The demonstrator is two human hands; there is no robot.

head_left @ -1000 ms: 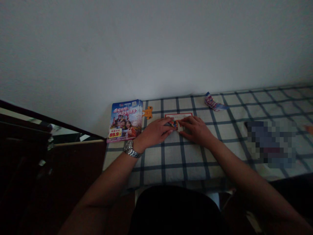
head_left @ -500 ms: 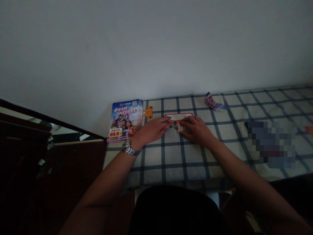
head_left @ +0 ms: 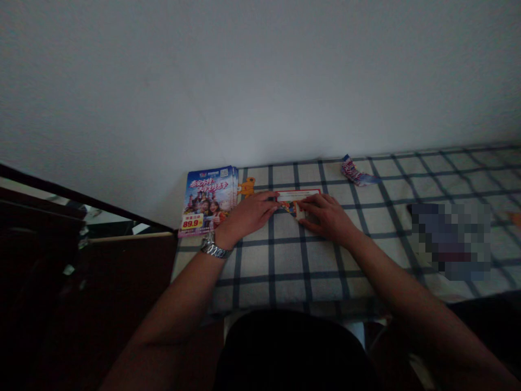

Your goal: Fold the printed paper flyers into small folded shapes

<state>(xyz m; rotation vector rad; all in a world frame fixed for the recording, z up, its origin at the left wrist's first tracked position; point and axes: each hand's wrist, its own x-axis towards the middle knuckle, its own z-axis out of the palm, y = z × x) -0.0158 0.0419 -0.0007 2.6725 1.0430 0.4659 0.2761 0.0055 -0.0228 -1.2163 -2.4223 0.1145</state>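
Observation:
A partly folded paper flyer (head_left: pixel 290 208) lies on the checked cloth in front of me, with a red-edged white strip at its far side and a coloured picture on a pointed flap. My left hand (head_left: pixel 250 213) grips its left side, fingers held together. At the right side, the fingers and thumb of my right hand (head_left: pixel 329 218) pinch the paper. Both hands rest low on the cloth and cover part of the flyer.
A stack of printed flyers (head_left: pixel 208 195) sits at the left end of the checked cloth (head_left: pixel 252 271). A curled piece of printed paper (head_left: pixel 358 172) lies at the back right. Farther right is a blurred-out dark object (head_left: pixel 451 239). A wall (head_left: pixel 260 87) rises behind.
My left hand has shifted slightly left, and a little more of the coloured flap shows between the hands. The right hand stays nearly in place.

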